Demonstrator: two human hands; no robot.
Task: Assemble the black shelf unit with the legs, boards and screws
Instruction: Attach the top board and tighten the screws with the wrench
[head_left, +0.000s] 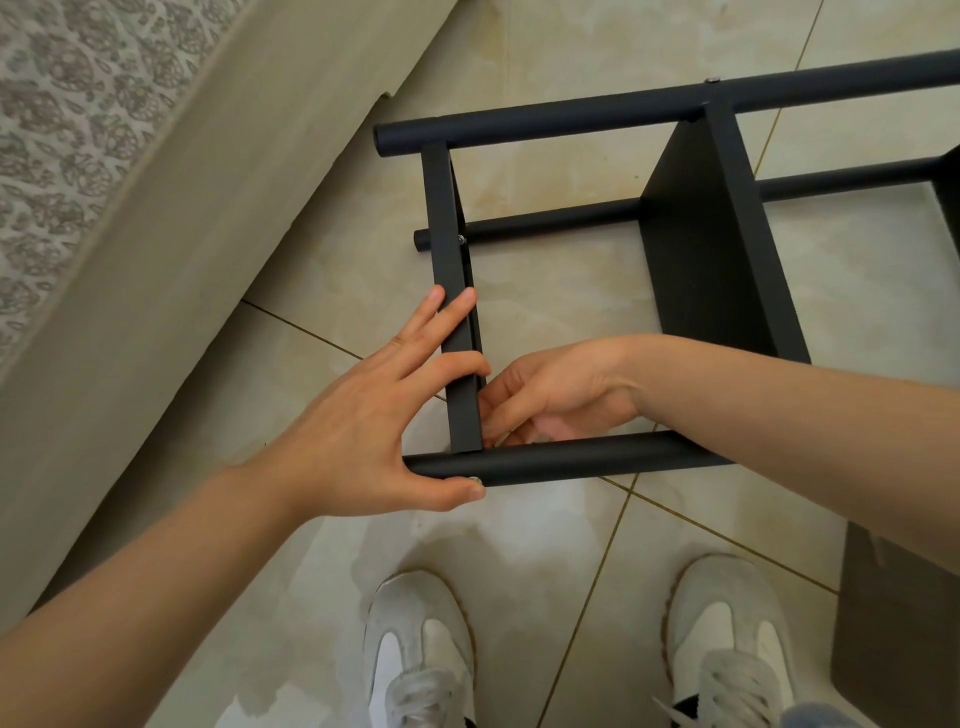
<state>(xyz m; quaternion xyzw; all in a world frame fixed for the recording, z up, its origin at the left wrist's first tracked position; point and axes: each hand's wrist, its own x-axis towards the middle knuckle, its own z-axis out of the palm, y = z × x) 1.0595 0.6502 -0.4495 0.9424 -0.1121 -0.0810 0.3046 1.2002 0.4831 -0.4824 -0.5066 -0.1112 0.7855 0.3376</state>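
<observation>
Shelf unit (701, 249) lies on the floor (561, 301) at 1 o'clock, mostly joined. Left hand (363, 431) spread on end board (452, 312), thumb on screw (475, 480) at near leg (571, 460). Right hand (545, 400) curled behind the joint, grip unclear. Tightening probably left.

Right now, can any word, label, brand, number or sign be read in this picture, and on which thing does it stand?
There is no readable text in this view.
Black shelf unit: the boards and legs are plain, with no label or number showing.
White sneakers: no brand mark can be read.
Patterned surface, upper left: ornament only, no letters.
</observation>
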